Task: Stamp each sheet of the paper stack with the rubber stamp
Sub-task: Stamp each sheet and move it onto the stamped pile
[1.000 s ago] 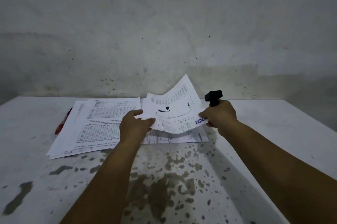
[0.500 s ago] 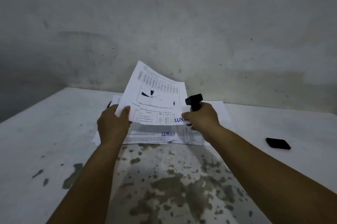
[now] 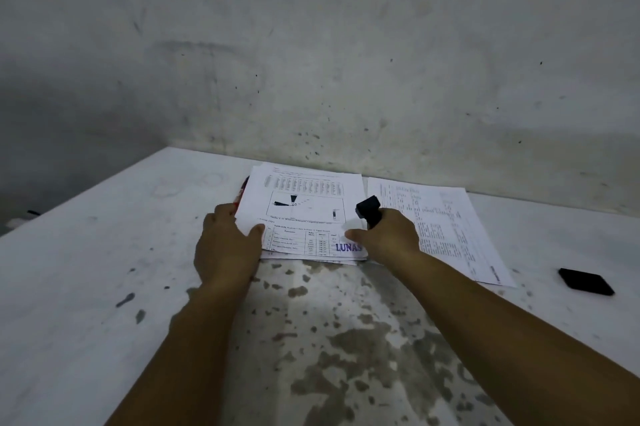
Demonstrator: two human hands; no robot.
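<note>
A pile of printed sheets (image 3: 304,211) lies flat on the white table (image 3: 86,287); its top sheet bears a blue "LUNAS" stamp mark (image 3: 348,247) near its front right corner. My left hand (image 3: 225,245) rests on the pile's left front edge, thumb on the top sheet. My right hand (image 3: 391,235) grips the black rubber stamp (image 3: 369,211), whose handle sticks up from my fist, at the pile's right edge. A second set of printed sheets (image 3: 440,228) lies to the right, partly behind my right hand.
A flat black object, perhaps the ink pad (image 3: 585,282), lies on the table at the right. A red pen (image 3: 240,195) peeks out from under the pile's left side. The stained wall (image 3: 311,62) rises right behind the papers.
The stamped sheet that both hands held lifted and curved has come down flat onto the left pile. The view has swung left, bringing the right-hand sheets and the black object into sight.
</note>
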